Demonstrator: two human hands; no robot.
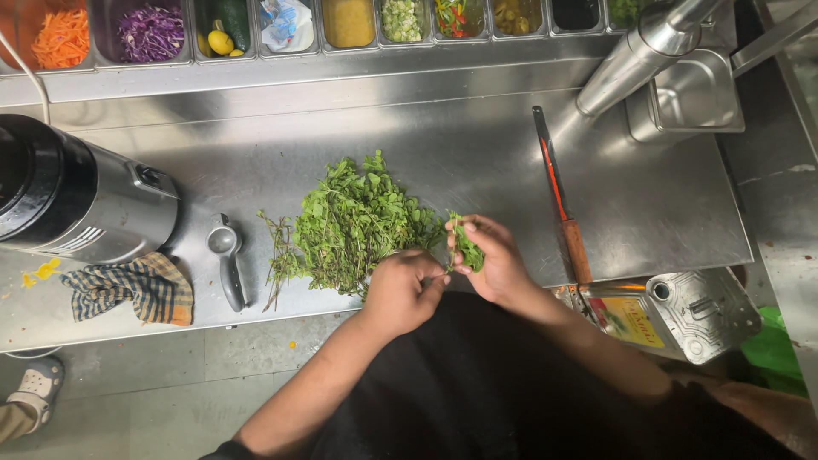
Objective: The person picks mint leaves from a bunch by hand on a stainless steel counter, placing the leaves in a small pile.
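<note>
Head view: my right hand (497, 260) is closed around a small sprig of green herbs (466, 247), with the leaves showing between my fingers and thumb. My left hand (402, 290) sits just left of it, fingers curled in a pinch at the sprig's lower end; the two hands are almost touching. Both are at the near edge of a steel counter (426, 136). Directly left of my hands, and slightly farther away, lies a loose pile of herbs (362, 221), leaves and stems together, with a few bare stems (277, 255) along its left side. Farther left, a small metal scoop (227, 255) lies on the counter, then a checked cloth (132, 290) at the near edge, and a black and silver appliance (68, 200) on its side. To the right of my hands, a long knife (558, 196) with a wooden handle lies pointing away from me. A row of food tubs (256, 25) runs along the far side, holding shredded carrot (61, 38), purple cabbage (151, 32) and other chopped ingredients.
</note>
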